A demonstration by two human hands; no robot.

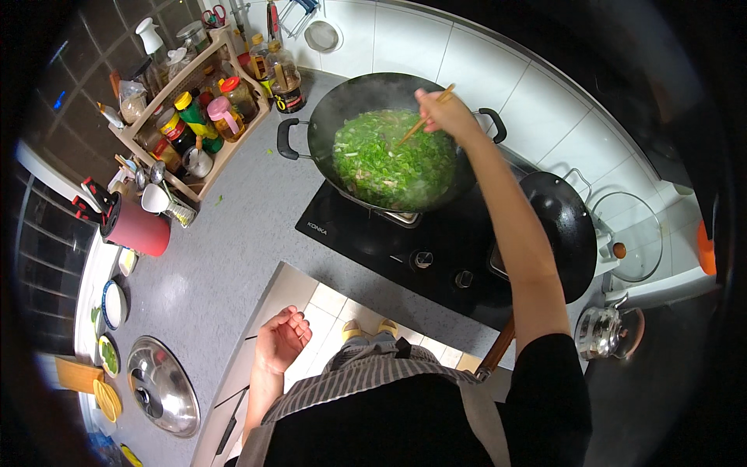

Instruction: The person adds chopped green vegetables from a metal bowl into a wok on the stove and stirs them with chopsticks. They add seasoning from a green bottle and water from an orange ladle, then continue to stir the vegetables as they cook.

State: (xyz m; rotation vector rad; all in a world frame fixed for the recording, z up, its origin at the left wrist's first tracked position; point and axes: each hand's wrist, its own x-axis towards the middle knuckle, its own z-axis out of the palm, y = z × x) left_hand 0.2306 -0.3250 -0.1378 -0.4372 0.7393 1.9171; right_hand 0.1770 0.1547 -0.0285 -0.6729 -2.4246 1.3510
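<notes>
My right hand [446,114] grips a pair of wooden chopsticks [415,129] above a large black two-handled wok [327,105]. The chopstick tips reach down to the chopped green vegetables [391,157] that fill the wok, with a few paler bits among them. Steam rises from the food. The wok stands over the left burner of a black Konka gas cooktop [350,225]. My left hand [284,340] hangs palm up in front of the counter edge, fingers loosely curled and holding nothing.
A second black wok [563,233] rests on the right burner, its wooden handle [498,350] jutting towards me. A glass lid [633,257] and glass kettle [598,333] are at the right. Leftward are a seasoning rack [213,175], red knife block [140,227] and steel lid [166,397].
</notes>
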